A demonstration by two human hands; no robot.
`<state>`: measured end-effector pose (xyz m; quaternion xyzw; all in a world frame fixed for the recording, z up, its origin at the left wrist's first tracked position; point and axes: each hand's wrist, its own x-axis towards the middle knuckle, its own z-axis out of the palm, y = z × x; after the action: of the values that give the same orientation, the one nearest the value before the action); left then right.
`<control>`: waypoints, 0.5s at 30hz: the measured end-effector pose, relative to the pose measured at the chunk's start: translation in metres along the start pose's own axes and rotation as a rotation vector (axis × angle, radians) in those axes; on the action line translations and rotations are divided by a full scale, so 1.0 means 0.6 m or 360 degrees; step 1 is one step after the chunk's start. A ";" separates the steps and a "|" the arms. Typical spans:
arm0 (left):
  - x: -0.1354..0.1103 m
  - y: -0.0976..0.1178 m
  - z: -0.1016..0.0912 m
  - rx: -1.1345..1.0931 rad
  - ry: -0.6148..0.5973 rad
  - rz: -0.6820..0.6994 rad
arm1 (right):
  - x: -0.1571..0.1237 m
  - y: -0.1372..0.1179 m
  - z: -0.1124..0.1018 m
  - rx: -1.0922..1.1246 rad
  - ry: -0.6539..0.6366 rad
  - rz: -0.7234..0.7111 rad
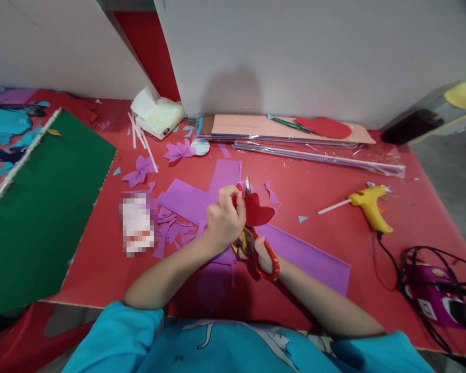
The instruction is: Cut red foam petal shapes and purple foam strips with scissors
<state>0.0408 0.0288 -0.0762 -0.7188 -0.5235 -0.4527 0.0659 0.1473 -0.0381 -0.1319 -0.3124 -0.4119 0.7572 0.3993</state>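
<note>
My left hand point(226, 217) is closed on a red paper cutout point(258, 210) with rounded, petal-like lobes. Below and to its right, my right hand point(262, 254) grips scissors point(272, 261) with red handles, a thumb through one loop. The tip of a blade point(248, 184) shows behind the red paper; how far the blades are apart is hidden. A bit of yellow shows under my left hand, by the fingers of the right. Beneath both hands lie purple paper sheets point(310, 254), with purple scraps point(173, 228) to the left.
On the red table point(334, 321) lie a yellow glue gun point(373, 207) with a cord, a purple power box point(435, 295), a tissue pack point(161, 116), purple paper flowers point(140, 171) and white sticks point(143, 134). A green board point(50, 207) covers the left; wrapped paper point(252, 126) lies along the wall.
</note>
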 end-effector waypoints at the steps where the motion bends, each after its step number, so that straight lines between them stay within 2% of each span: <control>1: 0.000 0.000 0.000 -0.0006 0.0001 -0.0002 | 0.000 -0.002 0.001 0.0001 -0.0007 0.0005; 4: -0.001 -0.001 0.001 -0.0018 0.0001 -0.0006 | 0.001 -0.007 0.005 -0.0030 0.0031 0.0044; 10: -0.002 0.000 0.002 -0.0005 -0.0032 -0.0009 | 0.001 -0.014 0.017 -0.0241 0.0258 0.0093; 15: -0.001 0.002 0.001 0.0045 -0.0034 -0.0007 | 0.002 -0.019 0.022 -0.0253 0.0276 0.0110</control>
<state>0.0419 0.0281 -0.0769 -0.7215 -0.5321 -0.4377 0.0695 0.1398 -0.0383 -0.1159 -0.4214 -0.4237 0.7056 0.3810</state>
